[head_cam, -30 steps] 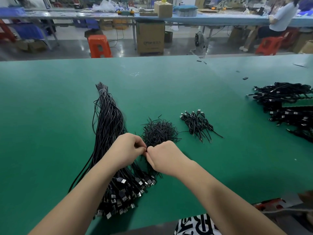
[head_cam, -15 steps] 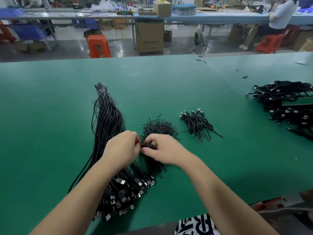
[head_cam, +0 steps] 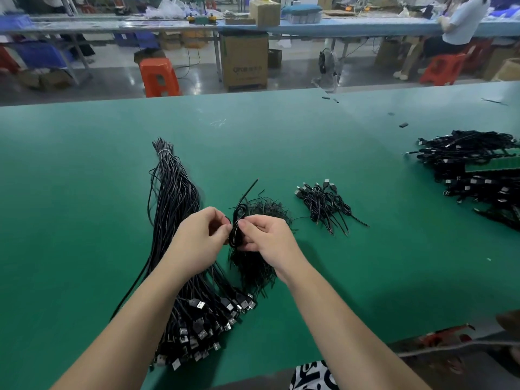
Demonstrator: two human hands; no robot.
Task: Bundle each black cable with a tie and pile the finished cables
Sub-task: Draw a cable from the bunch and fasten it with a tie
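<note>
the green table (head_cam: 281, 142) filled most of the frame, and on it, left of centre, lay the long sheaf of unbundled black cables (head_cam: 174, 209), its long axis running from a tied tip in the upper middle-left down to a spread of usb plugs at the lower centre. far to the right edge sat a large heap of finished cables (head_cam: 472, 170), and nearer, right of centre, a small pile of bundled cables (head_cam: 326, 204). just behind the hands lay the loose mound of black ties (head_cam: 261, 209). at the centre of the frame the left hand (head_cam: 199, 240) and the right hand (head_cam: 267, 240) met on one coiled cable (head_cam: 236, 229), each with fingers curled and pinching it, the left from the left side, the right from the right. the coil stood roughly upright between them, with one thin end poking up and to the right. whether a tie was already wound on could not be told. the small pile lay up and to the right of the coil, so the right hand was the nearer one to carry it there.
</note>
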